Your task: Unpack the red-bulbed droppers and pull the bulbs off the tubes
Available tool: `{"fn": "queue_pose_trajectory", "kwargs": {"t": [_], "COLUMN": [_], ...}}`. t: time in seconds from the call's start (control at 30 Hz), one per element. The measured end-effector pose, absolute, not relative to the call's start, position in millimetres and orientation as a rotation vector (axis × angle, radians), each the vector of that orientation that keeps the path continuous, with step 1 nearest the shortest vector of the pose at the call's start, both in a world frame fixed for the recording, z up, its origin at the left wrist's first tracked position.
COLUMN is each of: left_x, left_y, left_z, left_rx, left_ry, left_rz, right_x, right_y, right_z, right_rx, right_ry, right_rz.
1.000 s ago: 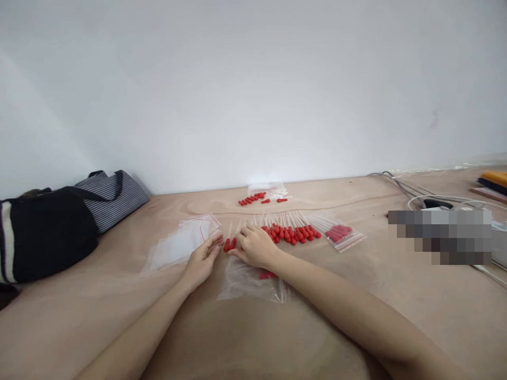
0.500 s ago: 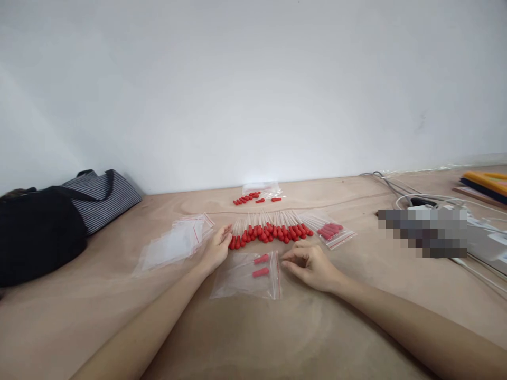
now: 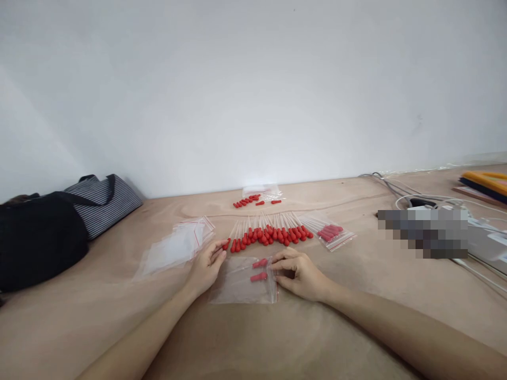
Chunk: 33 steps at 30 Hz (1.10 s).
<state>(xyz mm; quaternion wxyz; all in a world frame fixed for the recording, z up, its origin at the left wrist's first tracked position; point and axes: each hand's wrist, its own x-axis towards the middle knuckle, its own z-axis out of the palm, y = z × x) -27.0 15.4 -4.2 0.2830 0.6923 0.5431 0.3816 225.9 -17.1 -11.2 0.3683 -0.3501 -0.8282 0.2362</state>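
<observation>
My left hand [image 3: 206, 265] pinches the red bulb of a dropper [image 3: 226, 244] at the left end of a row of droppers [image 3: 263, 235], with clear stems pointing toward the wall. In front of me lies a clear zip bag [image 3: 241, 287] with two red-bulbed droppers [image 3: 259, 276] inside. My right hand [image 3: 298, 274] has its thumb and fingers closed on the bag's right edge, by the zip strip. Its fingertips partly cover that edge.
A fanned stack of zip bags [image 3: 172, 247] lies to the left, beside a black bag [image 3: 43, 240]. A filled bag of droppers [image 3: 330, 232] sits right of the row. Loose red bulbs [image 3: 246, 201] lie near the wall. Cables [image 3: 390, 184] and a blurred patch are at right.
My left hand has drawn back slightly left and toward me, taking the end dropper's bulb away from the row. The right hand has moved left onto the zip bag's edge.
</observation>
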Motion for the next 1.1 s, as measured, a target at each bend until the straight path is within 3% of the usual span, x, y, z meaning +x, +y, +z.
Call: {"fn": "queue_pose_trajectory", "kwargs": {"t": [0.33, 0.63, 0.87, 1.1], "left_x": [-27.0, -14.4, -5.1, -1.2], "left_y": [14.2, -35.4, -33.7, -39.3], "left_z": [-0.9, 14.2, 9.2, 15.4], "left_rx": [1.953, 2.397, 2.4, 2.383], "left_ry": [1.541, 1.172, 1.127, 1.066], "left_rz": [1.168, 0.462, 0.438, 0.409], "right_x": [219.7, 212.4, 215.1, 216.6], "right_y": [-17.5, -18.4, -20.4, -21.7], "right_z": [-9.7, -7.5, -8.8, -9.6], "right_rx": [-0.877, -0.991, -1.041, -0.984], "right_ry": [-2.15, -2.187, -2.159, -2.296], "right_rz": [0.658, 0.582, 0.601, 0.404]}}
